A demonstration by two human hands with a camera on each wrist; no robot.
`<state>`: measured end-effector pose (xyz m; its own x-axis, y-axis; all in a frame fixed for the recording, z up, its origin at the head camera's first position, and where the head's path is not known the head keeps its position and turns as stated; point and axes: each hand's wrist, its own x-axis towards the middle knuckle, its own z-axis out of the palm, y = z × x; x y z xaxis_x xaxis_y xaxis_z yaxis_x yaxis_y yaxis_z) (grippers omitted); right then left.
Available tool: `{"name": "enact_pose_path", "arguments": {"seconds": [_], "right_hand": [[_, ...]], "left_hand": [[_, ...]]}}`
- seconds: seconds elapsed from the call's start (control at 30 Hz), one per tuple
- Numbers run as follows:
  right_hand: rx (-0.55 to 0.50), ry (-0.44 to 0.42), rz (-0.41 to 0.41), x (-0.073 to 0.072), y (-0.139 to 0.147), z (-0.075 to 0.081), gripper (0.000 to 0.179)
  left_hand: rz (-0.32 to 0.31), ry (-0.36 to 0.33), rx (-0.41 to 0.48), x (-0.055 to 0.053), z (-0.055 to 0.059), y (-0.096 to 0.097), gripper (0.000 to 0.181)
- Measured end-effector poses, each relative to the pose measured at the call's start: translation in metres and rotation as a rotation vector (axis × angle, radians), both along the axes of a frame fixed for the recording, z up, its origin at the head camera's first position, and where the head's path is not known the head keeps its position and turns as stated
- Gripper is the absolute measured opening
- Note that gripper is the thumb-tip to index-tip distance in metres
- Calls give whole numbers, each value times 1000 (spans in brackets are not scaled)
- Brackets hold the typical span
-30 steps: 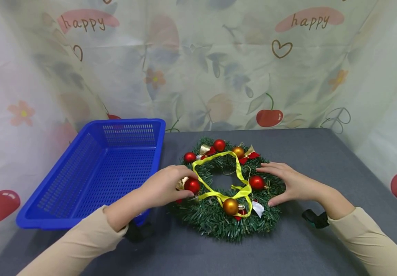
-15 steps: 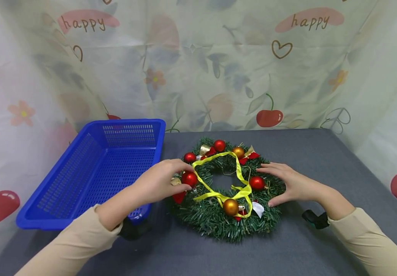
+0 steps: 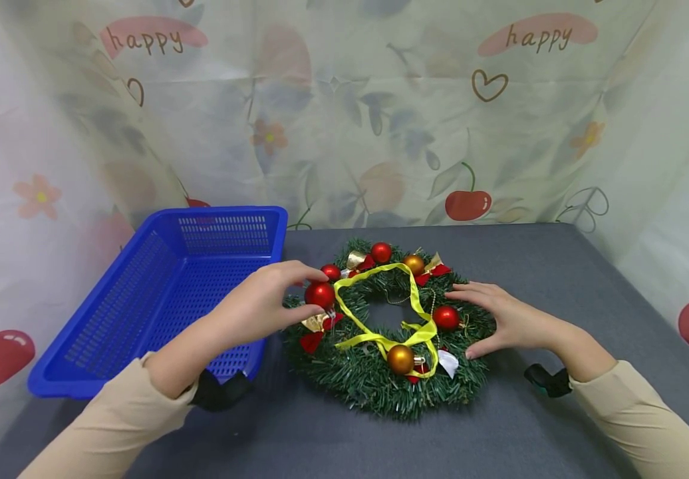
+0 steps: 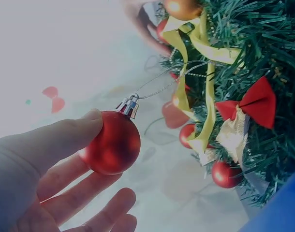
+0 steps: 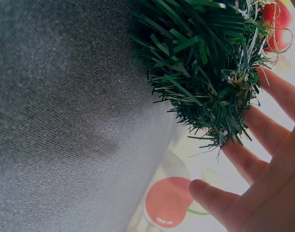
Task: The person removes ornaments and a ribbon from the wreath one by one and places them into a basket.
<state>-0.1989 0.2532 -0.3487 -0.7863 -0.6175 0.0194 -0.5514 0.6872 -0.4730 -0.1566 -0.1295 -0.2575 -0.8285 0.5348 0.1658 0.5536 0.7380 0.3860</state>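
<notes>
My left hand (image 3: 261,298) pinches a shiny red Christmas bauble (image 3: 320,296) between thumb and fingers, over the left side of a green wreath (image 3: 374,392). In the left wrist view the bauble has a silver cap (image 4: 129,105), and its thin string loop (image 4: 162,87) stretches toward the wreath. Just below the bauble sits a red and gold bow (image 3: 317,324). At the wreath's right edge is my right hand (image 3: 509,316), fingers spread and the fingertips at the greenery. Yellow ribbon (image 3: 414,293) lies looped over the wreath, which also carries red and gold baubles.
A blue perforated basket (image 3: 280,246) stands left of the wreath, partly behind my left arm. Grey cloth (image 3: 524,253) covers the table. A patterned curtain (image 3: 332,133) hangs behind and at both sides.
My left hand has lifted the red bauble up and to the left, uncovering the red and gold bow beneath. The right hand has stayed in place.
</notes>
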Motion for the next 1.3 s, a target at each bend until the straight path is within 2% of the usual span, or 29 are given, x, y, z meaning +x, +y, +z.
{"name": "enact_pose_path", "arguments": {"seconds": [0.2,0.47,0.73,1.3], "right_hand": [[2,-2,-3,-1,0,-1,85],[3,-9,-7,0,0,0,85],[-3,-8,-7,0,0,-1,85],[-1,-18,-9,1,0,0,85]], "left_hand": [[13,18,29,4,7,-3,40],[35,28,96,5,18,-17,39],[91,-5,128,5,25,-30,41],[179,-6,195,-11,25,-57,41]]}}
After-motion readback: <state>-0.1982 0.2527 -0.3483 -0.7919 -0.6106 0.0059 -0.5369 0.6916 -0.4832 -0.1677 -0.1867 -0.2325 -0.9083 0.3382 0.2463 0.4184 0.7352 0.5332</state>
